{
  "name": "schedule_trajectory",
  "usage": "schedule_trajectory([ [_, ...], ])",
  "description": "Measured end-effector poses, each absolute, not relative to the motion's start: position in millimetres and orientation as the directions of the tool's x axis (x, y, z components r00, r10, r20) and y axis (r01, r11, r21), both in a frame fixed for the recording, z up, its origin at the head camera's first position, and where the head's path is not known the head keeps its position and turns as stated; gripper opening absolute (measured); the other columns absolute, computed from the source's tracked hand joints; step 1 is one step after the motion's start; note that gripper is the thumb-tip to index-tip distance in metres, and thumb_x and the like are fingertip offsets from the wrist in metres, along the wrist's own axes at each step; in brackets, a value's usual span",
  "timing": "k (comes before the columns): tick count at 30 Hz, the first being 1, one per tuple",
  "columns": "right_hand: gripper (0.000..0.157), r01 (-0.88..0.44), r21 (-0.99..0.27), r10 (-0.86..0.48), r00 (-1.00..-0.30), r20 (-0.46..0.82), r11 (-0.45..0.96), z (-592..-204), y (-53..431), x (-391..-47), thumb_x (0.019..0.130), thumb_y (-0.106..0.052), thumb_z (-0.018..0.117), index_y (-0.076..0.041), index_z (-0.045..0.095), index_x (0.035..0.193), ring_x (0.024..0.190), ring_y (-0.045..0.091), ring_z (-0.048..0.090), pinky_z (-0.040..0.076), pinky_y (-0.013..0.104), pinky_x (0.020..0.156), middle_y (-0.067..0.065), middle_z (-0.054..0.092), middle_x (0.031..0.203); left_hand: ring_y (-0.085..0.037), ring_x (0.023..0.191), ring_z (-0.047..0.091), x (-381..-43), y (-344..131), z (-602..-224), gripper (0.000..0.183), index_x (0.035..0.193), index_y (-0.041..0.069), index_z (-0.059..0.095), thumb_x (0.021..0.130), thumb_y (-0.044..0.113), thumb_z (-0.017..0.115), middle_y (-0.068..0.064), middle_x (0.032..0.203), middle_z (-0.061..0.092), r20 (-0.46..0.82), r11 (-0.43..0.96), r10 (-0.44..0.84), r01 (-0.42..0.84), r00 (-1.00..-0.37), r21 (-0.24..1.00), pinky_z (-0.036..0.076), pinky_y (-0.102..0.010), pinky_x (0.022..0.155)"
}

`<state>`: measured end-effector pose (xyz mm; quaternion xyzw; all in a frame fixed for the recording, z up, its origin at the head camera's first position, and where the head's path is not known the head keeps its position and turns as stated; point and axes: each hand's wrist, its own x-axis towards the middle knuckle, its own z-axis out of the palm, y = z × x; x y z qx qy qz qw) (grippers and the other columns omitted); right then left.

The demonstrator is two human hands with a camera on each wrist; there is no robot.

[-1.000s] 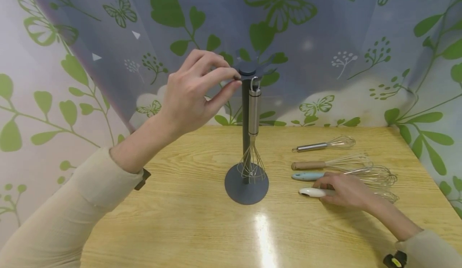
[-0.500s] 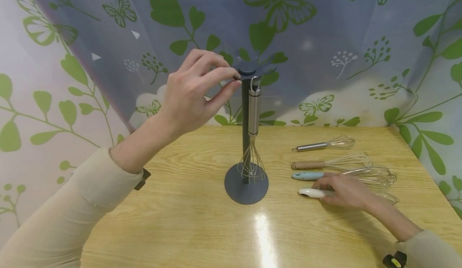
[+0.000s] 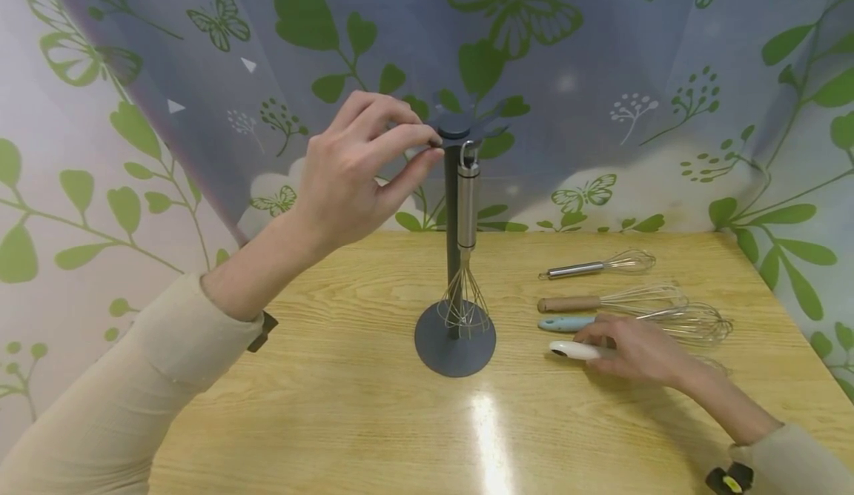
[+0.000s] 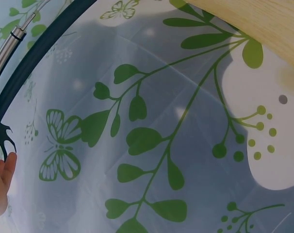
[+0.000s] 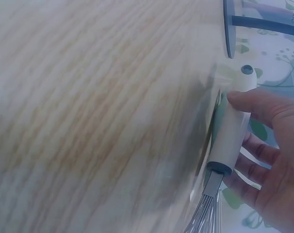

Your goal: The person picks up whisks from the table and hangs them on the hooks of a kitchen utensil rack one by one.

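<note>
Right fingers (image 3: 603, 332) first, and they're closed around the white-handled whisk (image 3: 570, 350) at the right of the table (image 3: 333, 421), my head view tells me! Its pale, rounded handle points toward the dark stand (image 3: 427, 347), wires mostly hidden behind the right hand (image 3: 637, 350). The left hand (image 3: 360, 165) is up high, thumb and forefinger pinched narrow on a dark hook tip at the stand's top. From that same top hangs a steel-handled whisk (image 3: 468, 206), wires down over the round base. Beyond the right hand lie a blue-handled whisk (image 3: 560, 323), a wooden-handled whisk (image 3: 567, 304) and a smaller steel whisk (image 3: 577, 269).

Over to my left wrist: fingertips at the very edge, touching a black hook, post curving upward, patterned cloth (image 4: 152, 111) filling the rest.

Right wrist now, lovely close look: glossy white handle, a hole at its end, dark collar, flat metal neck, thin wires bunching below. Thumb on one side, fingers on the other. Whether it's clear of the table, I can't tell.
</note>
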<state>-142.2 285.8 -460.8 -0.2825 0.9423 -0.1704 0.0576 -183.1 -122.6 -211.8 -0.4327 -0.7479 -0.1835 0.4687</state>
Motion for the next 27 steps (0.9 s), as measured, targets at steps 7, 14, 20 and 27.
schedule_trajectory([
  [7, 0.033, -0.514, -0.406, -0.549, -0.835, 0.034, 0.756, -454.8, 282.3, -140.7, 0.085, -0.021, 0.087, -0.019, 0.078, 0.117, 0.076, -0.005, 0.055, 0.045, 0.018, 0.062, -0.011, 0.071, 0.095, -0.032, 0.102, 0.066, -182.5, -121.9, -211.4, 0.015, 0.099, 0.006, 0.079, 0.099, 0.021, 0.074, -0.013, 0.099, 0.073, 0.863, 0.553, 0.471, 0.824, -0.182, -0.128, 0.057, -0.039, 0.06],
  [14, 0.034, -0.509, -0.462, -0.55, -0.834, 0.055, 0.726, -447.1, 277.7, -141.4, 0.086, -0.02, 0.087, -0.017, 0.077, 0.118, 0.079, -0.004, 0.061, 0.049, 0.019, 0.063, -0.008, 0.075, 0.096, -0.031, 0.101, 0.066, -182.8, -121.6, -211.0, 0.014, 0.1, 0.007, 0.079, 0.099, 0.02, 0.074, -0.012, 0.099, 0.073, 0.861, 0.558, 0.474, 0.82, -0.185, -0.131, 0.056, -0.039, 0.058],
  [20, 0.036, -0.464, -0.543, -0.525, -0.85, 0.05, 0.7, -440.4, 274.9, -140.8, 0.084, -0.016, 0.087, -0.016, 0.076, 0.119, 0.078, -0.004, 0.063, 0.052, 0.02, 0.061, -0.003, 0.076, 0.097, -0.032, 0.102, 0.066, -182.2, -121.8, -211.3, 0.015, 0.1, 0.007, 0.079, 0.099, 0.021, 0.074, -0.013, 0.099, 0.073, 0.859, 0.559, 0.475, 0.819, -0.189, -0.129, 0.055, -0.038, 0.056],
  [27, 0.037, -0.446, -0.596, -0.509, -0.858, 0.072, 0.668, -432.3, 268.9, -141.4, 0.083, -0.011, 0.088, -0.014, 0.077, 0.117, 0.077, -0.003, 0.063, 0.057, 0.022, 0.061, -0.003, 0.074, 0.094, -0.031, 0.102, 0.066, -183.0, -121.8, -211.7, 0.013, 0.101, 0.007, 0.079, 0.099, 0.019, 0.074, -0.012, 0.099, 0.073, 0.861, 0.558, 0.472, 0.82, -0.189, -0.126, 0.056, -0.039, 0.057],
])
